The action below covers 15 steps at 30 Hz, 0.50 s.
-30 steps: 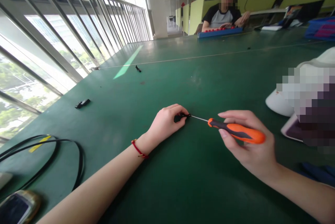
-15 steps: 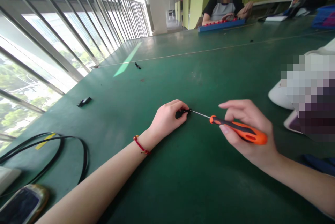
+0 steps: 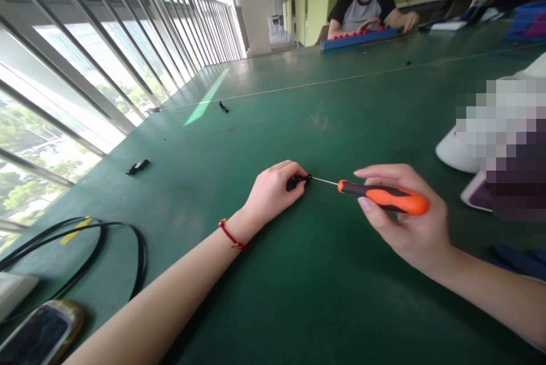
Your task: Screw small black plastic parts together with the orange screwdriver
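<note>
My left hand [image 3: 276,187], with a red cord bracelet at the wrist, pinches a small black part [image 3: 294,182] against the green table [image 3: 273,285]. The fingers partly hide that part. In my right hand [image 3: 416,223] is an orange and black screwdriver [image 3: 388,197], its handle lying between thumb and fingers. The thin metal shaft points left, and its tip meets the black part's right end beside my left fingertips.
Two more black pieces [image 3: 137,167] [image 3: 224,107] lie to the left. Black cable [image 3: 139,245] and a phone-like device [image 3: 40,331] are at lower left. A person [image 3: 362,12] sits behind a blue tray [image 3: 360,40]. A white object [image 3: 454,149] stands at right.
The screwdriver handle has turned and swung slightly up and left in my right hand. My left hand stays nearly still. The person's hand across the table has lowered.
</note>
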Motion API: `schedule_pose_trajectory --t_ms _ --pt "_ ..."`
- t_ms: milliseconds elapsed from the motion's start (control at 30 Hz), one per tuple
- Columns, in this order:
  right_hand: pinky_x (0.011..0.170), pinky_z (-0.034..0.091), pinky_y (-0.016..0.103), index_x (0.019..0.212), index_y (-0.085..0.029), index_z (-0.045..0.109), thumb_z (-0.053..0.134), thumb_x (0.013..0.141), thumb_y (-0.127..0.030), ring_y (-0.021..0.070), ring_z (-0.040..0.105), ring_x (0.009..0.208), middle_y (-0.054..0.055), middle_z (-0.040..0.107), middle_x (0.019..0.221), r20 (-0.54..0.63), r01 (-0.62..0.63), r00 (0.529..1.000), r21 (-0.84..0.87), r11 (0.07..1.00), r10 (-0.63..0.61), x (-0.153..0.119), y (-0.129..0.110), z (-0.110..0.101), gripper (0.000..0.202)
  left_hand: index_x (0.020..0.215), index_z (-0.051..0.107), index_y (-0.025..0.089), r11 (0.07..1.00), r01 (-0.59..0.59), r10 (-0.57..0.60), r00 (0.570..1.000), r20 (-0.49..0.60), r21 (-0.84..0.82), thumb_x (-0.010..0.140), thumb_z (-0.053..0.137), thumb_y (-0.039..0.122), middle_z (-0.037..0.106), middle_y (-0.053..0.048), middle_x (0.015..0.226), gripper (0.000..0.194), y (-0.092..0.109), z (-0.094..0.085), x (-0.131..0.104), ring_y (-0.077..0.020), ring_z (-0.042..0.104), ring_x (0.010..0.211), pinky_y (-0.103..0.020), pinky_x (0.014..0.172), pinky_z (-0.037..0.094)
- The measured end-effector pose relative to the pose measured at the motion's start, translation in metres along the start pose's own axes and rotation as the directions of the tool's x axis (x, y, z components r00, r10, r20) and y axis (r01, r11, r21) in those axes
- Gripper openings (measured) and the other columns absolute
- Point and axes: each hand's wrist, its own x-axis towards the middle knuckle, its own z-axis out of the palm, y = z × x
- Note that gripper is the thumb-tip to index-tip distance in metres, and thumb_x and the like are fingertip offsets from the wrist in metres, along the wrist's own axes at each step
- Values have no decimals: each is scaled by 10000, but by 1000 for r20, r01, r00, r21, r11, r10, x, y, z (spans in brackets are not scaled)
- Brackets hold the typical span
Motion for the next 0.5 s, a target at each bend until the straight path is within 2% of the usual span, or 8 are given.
schedule_pose_trajectory --t_ms 67,100,167,233,300,400,433,500 --pt "739 519 321 1094 -260 532 640 721 -157 184 609 834 40 591 983 -78 23 997 62 998 -19 1 1 1 402 869 610 179 1000 -4 4 1000 1 2 791 516 166 648 -28 884 123 0 0 0 -144 600 788 -264 746 508" --pt "720 523 323 1120 -257 518 648 711 -162 182 606 798 34 588 932 -72 20 997 73 997 -14 1 0 1 440 869 608 180 1000 -6 6 1000 4 2 789 516 164 648 -28 889 124 0 0 0 -145 601 790 -265 747 508" --pt "635 513 310 1061 -256 546 644 726 -190 164 588 656 -6 578 733 14 -8 1000 31 999 8 2 -1 0 355 870 606 182 1000 -8 8 1000 6 -1 787 513 163 649 -28 896 126 0 0 0 -147 602 793 -266 747 508" --pt "564 487 291 929 -257 580 613 769 -215 144 567 550 -30 566 605 89 -42 995 -32 999 45 3 -3 -1 169 873 606 183 1000 -6 6 1000 4 -4 789 510 165 650 -28 896 129 0 0 0 -148 603 792 -266 745 508" --pt "552 485 282 866 -257 584 599 787 -216 147 597 583 -12 612 670 64 -54 996 -43 998 57 2 -3 -1 90 870 606 183 1000 -2 2 1000 -1 -3 788 512 165 651 -28 889 127 0 0 0 -148 603 789 -266 741 509" --pt "643 519 307 1001 -266 563 643 732 -181 184 626 766 36 611 906 -79 -26 996 31 999 28 2 -1 0 293 857 606 180 1000 0 0 1000 1 2 784 519 162 651 -28 884 116 1 0 1 -148 600 787 -263 740 509" --pt "670 522 319 1035 -265 552 656 714 -175 188 623 778 39 596 916 -98 -12 995 44 999 16 2 0 1 349 856 606 180 1000 1 -1 1000 4 3 784 519 162 651 -28 886 114 1 -1 1 -148 600 788 -263 741 508" --pt "617 512 306 1023 -258 554 654 716 -187 169 613 677 13 581 801 -53 -15 998 36 999 17 3 1 0 330 861 605 179 1000 -1 1 1000 7 2 785 520 161 651 -26 894 116 1 -1 1 -146 598 789 -262 743 506"
